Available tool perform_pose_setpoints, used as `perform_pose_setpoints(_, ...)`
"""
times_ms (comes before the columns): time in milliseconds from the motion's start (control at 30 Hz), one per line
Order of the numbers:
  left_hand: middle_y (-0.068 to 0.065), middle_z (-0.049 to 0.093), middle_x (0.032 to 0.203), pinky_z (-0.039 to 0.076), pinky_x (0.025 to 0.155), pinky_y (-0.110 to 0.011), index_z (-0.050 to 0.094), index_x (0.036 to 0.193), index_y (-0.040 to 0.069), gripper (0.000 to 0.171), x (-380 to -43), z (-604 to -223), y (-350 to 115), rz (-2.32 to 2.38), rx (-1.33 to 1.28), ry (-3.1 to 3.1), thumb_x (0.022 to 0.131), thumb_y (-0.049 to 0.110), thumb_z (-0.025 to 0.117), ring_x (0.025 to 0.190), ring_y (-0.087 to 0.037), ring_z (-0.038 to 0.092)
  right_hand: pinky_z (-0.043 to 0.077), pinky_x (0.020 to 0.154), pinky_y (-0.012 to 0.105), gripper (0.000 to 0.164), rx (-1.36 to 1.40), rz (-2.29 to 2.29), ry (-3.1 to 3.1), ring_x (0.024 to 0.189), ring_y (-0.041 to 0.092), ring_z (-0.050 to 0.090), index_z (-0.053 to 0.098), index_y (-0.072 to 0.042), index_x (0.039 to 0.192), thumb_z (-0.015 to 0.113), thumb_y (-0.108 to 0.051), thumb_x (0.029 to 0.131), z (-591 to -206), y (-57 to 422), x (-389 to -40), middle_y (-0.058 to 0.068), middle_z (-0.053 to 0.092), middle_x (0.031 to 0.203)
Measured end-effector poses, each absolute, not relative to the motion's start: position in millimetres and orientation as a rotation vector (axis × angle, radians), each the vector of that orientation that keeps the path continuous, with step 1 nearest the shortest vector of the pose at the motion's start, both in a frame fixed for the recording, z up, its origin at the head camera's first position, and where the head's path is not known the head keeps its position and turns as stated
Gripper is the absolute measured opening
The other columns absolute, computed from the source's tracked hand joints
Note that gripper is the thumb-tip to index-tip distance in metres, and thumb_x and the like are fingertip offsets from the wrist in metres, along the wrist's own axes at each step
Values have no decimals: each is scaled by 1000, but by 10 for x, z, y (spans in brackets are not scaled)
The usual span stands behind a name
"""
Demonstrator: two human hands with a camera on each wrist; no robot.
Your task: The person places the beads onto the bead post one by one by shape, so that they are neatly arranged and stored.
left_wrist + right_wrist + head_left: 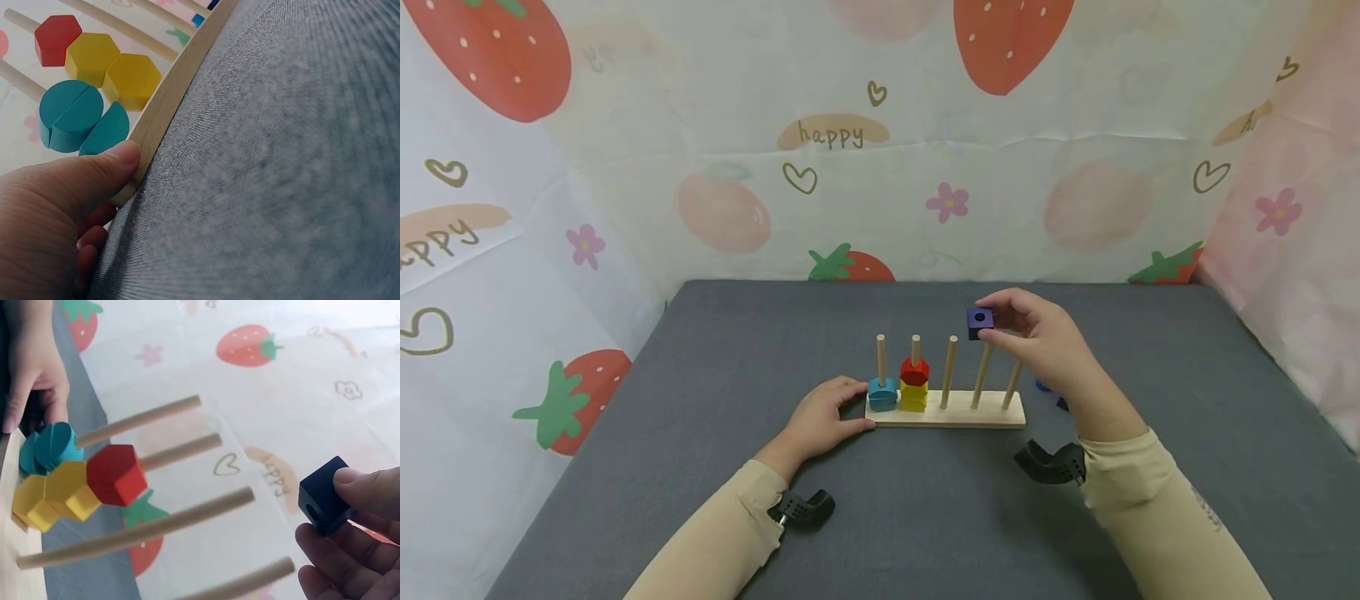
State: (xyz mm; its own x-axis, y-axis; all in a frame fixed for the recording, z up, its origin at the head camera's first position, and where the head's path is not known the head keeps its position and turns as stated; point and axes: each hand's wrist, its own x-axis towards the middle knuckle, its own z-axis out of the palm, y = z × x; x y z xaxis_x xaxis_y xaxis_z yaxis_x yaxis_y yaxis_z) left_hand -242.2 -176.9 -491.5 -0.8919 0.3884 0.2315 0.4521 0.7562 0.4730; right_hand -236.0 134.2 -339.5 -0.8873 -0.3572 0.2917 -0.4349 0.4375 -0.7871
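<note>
My right hand pinches a dark blue-purple square block with a hole through it, thumb against fingers. The block is held up near the top of the second peg from the right, apart from the peg tips in the right wrist view. My left hand holds the left end of a wooden peg board, thumb on its front edge. Teal rounded pieces sit low on the leftmost peg. Beside them, yellow hexagonal blocks with a red hexagonal block on top fill the second peg.
Three bare pegs stand at the board's middle and right. Beyond the board's right end, partly hidden by my right forearm, lie a blue piece and a dark piece. A grey cloth covers the table; a printed curtain hangs behind.
</note>
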Motion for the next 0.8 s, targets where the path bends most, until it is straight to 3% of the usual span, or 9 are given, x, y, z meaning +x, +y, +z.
perform_pose_setpoints(200,3,58,113,41,93,-36,58,123,12,58,-2430,-4935,-1772,-811,-682,-2827,76,42,72,106,-14,53,48,85,38,30,720,1487,-2633,103,17,59,57,-13,114,66,-16,85,-3411,1231,-2370,5,59,112)
perform_pose_setpoints(800,3,59,112,41,93,-36,58,123,12,57,-2423,-4928,-1775,-832,-693,-2820,76,41,72,106,-14,53,49,84,37,28,669,1536,-2680,101,17,59,57,-16,113,64,-16,86,-3518,1113,-2401,5,61,111)
